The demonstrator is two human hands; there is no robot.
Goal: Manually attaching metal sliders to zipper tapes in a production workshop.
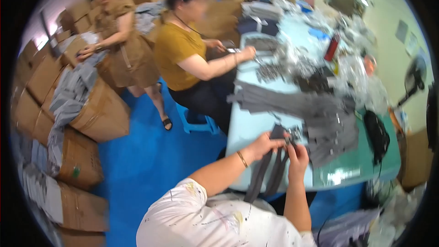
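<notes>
Dark grey garment piece [261,173] is what you have in hand: its upper end is between your fingers above the table [247,131], and its long strips hang toward the near edge, by the near left corner.

Starting from the left, open cardboard boxes [103,110] stand on the floor, with grey folded garments [75,87] heaped out of them; you cannot tell from here whether these are finished. At the table's left edge, a seated co-worker in a mustard top [180,48] handles something small, too blurred to name.

Your left hand [265,146] pinches the piece from one side, and your right hand [298,155] closes on it just beside, so the two are nearly together. A clear plastic packet [295,132] lies just beyond your fingertips.

Right of your hands, a stack of grey garments [331,135] lies flat near the middle, and another grey garment [279,99] stretches beyond it toward the left edge. Nothing marks either as done or waiting.

Judging by your grip, this one piece is midway: taken up, not yet laid down. How many remain, you cannot tell. By the right edge rests a black bag [377,135], beside the green mat [361,169] at the near right corner.
</notes>
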